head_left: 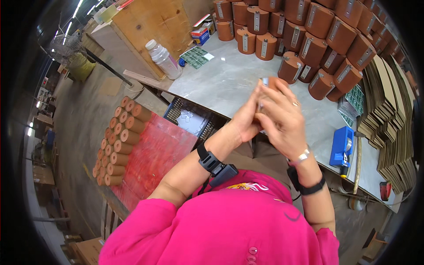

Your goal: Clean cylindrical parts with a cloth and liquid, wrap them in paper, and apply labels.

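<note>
In front of my chest, over the near edge of the grey table point(207, 81), both hands close round a reddish-brown cylinder point(276, 82) with a shiny metal strip at its side. Only its top end shows above my fingers. My left hand point(247, 115) grips it from the left, the fingers partly hidden behind the right. My right hand point(282, 115) curls across the front of it, slightly blurred. Beyond them, many like cylinders point(290, 66) with metal strips stand stacked at the back right of the table.
On the left, brown rolls point(120, 146) are piled on a red board point(154, 161). A black crate point(205, 131) sits beneath the table edge. Right: a blue tape dispenser point(340, 148), a hammer point(357, 163), cardboard stacks point(384, 101). Far left: a clear bottle point(164, 62), green-patterned sheets point(196, 57).
</note>
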A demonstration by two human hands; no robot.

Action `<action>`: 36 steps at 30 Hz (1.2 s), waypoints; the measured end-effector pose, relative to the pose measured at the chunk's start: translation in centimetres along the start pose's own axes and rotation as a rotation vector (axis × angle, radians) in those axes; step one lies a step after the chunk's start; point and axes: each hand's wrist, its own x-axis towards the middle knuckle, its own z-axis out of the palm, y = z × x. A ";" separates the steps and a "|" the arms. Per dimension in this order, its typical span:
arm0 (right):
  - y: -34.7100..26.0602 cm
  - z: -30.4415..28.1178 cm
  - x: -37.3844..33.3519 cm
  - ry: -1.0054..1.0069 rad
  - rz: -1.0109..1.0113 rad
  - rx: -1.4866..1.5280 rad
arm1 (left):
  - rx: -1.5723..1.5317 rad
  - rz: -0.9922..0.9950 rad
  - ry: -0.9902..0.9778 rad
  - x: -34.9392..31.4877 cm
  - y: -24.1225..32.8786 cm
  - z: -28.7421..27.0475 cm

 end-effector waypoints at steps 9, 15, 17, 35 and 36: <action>7.1 1.1 -0.7 0.321 0.385 0.159 | 0.025 -0.217 -0.011 -2.1 -0.8 -0.9; 9.2 -0.7 -7.2 0.100 0.582 -0.343 | -0.193 -0.125 -0.113 -1.1 -0.5 -3.3; 7.8 -0.8 -9.5 -0.006 0.599 -0.558 | -0.165 -0.183 -0.035 -1.0 0.0 -3.6; 0.9 2.5 -2.0 0.276 0.212 0.162 | -0.003 -0.050 0.062 -2.1 0.0 -2.0; 1.9 2.4 -1.2 0.280 0.214 0.157 | -0.001 -0.054 0.057 -2.2 -0.1 -2.0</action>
